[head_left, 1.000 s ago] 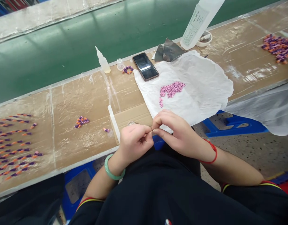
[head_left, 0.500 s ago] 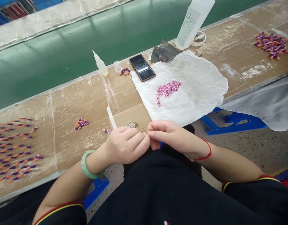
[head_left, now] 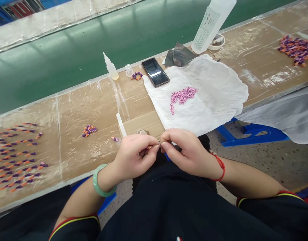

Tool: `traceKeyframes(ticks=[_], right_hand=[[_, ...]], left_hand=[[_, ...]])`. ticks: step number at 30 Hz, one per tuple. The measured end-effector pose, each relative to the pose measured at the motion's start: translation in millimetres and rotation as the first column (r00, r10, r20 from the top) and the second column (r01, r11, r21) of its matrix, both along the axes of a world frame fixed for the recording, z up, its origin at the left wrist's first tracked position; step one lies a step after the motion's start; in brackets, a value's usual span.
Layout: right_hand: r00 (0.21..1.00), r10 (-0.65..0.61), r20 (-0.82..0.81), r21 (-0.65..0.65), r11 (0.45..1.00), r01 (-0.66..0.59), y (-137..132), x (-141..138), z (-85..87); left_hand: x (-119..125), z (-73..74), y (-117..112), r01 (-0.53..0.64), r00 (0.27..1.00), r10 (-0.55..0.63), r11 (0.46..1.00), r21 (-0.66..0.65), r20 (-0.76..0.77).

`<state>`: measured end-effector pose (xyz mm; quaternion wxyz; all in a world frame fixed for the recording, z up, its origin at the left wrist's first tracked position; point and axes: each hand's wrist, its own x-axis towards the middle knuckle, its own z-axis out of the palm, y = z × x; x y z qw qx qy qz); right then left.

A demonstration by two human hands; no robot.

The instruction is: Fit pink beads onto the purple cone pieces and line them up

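Note:
Above my lap at the table's front edge, my left hand (head_left: 135, 157) pinches a small orange-and-purple piece (head_left: 149, 147), mostly hidden by the fingers. My right hand (head_left: 182, 150) meets it fingertip to fingertip, thumb and forefinger closed in a pinch; whatever lies between them is too small to make out. Just beyond my left hand are a small clear round container (head_left: 141, 131) and a white flat stick (head_left: 121, 124). One loose purple-and-orange piece (head_left: 115, 139) lies beside them. Small pink patterned bits (head_left: 183, 96) are spread on a white cloth (head_left: 214, 90) past my right hand.
A phone (head_left: 156, 72) lies on the cloth's corner. Behind stand a small dropper bottle (head_left: 110, 67) and a large labelled bottle (head_left: 211, 28) near a tape roll (head_left: 217, 42). Purple-and-orange pieces lie in rows (head_left: 15, 157) at left and a pile (head_left: 296, 50) at right.
My left hand has turned and its fingers have opened out from a curl into a pinch, bringing the orange-and-purple piece into view. My right hand stays close to it, still pinching.

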<state>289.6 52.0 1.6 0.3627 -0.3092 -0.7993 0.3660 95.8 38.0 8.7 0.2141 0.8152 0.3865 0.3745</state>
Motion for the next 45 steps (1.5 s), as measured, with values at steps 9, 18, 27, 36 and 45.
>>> traceKeyframes(ticks=[9, 18, 27, 36, 45], right_hand=[[1.0, -0.009, -0.005, 0.024, 1.0, 0.01, -0.3, -3.1, 1.1], [0.997, 0.003, -0.081, -0.205, 0.978, -0.02, 1.5, -6.4, 3.1], [1.0, 0.031, 0.001, -0.128, 0.991, -0.031, 3.6, -13.8, 2.4], [0.751, 0.055, 0.658, 0.229, 0.935, -0.27, 60.2, -29.3, -23.3], [0.439, 0.067, 0.896, 0.177, 0.853, -0.491, 69.0, -61.8, -2.0]], left_hand=[[0.6, -3.1, 2.5, -0.014, 0.999, 0.015, 0.999, -0.029, 0.042], [-3.3, 0.1, 3.6, 0.043, 0.992, -0.02, 0.982, -0.184, 0.123], [-12.9, -8.9, 3.4, 0.009, 0.989, 0.022, 0.976, -0.216, 0.144], [-50.6, -42.7, -26.6, -0.217, 0.807, 0.472, 0.796, -0.564, 0.356], [-52.1, -59.2, -38.1, -0.104, 0.685, 0.592, 0.656, -0.748, 0.424]])
